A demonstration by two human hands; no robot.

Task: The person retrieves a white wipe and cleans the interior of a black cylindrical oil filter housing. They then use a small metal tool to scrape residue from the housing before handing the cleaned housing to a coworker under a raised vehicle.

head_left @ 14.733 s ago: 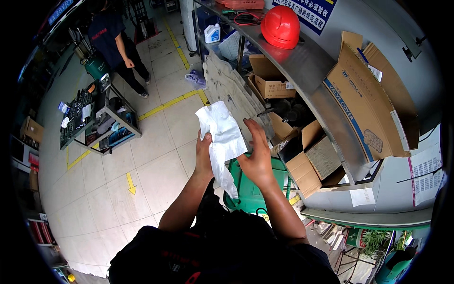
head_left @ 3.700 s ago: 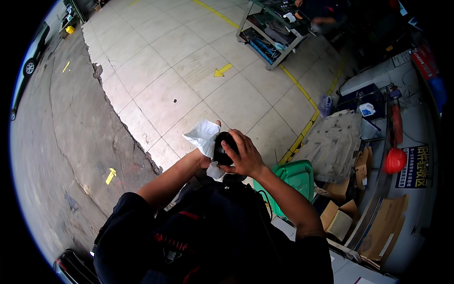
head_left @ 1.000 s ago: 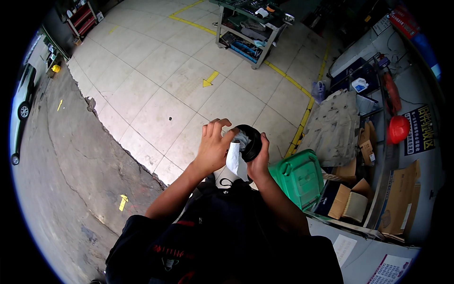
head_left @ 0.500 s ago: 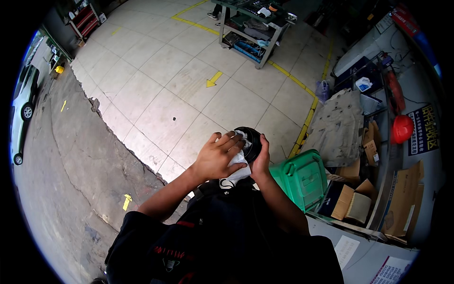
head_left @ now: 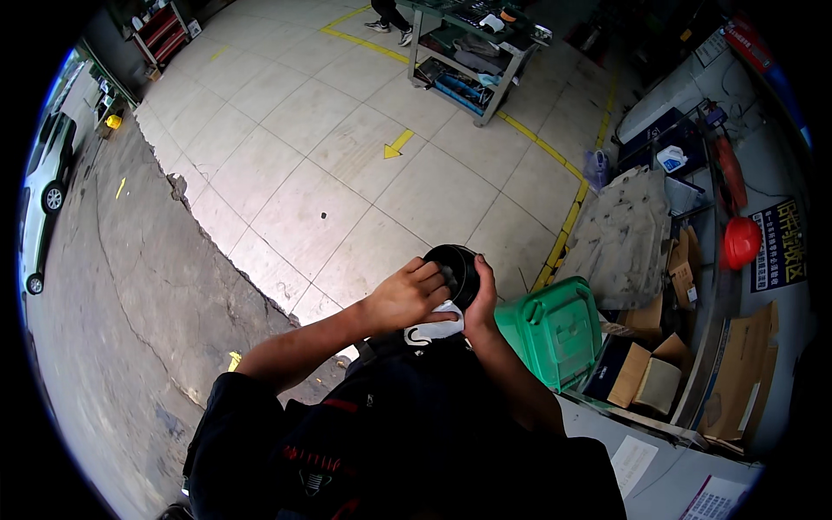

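My right hand [head_left: 482, 299] grips a black round, hollow part [head_left: 469, 272] from its right side, thumb along the rim. The part is held in front of my body with its opening tilted toward my left. My left hand [head_left: 407, 296] has its fingertips curled into that opening, so they are partly hidden. A white cloth or paper wipe [head_left: 444, 322] is bunched under the left palm and thumb, and its lower end hangs below the part. The exact kind of the black part cannot be made out.
A green lidded bin [head_left: 555, 334] stands close on my right. Beyond it are a shelf with open cardboard boxes [head_left: 637, 373], a grey dirty panel [head_left: 620, 234] and a red helmet [head_left: 739, 243]. Ahead is a tool cart [head_left: 477, 69], with a person's legs [head_left: 392, 17] beside it.
The left fingers have curled further into the black part, and the wipe is more bunched beneath the hand. Both hands sit slightly lower. More of the person's legs shows beside the cart.
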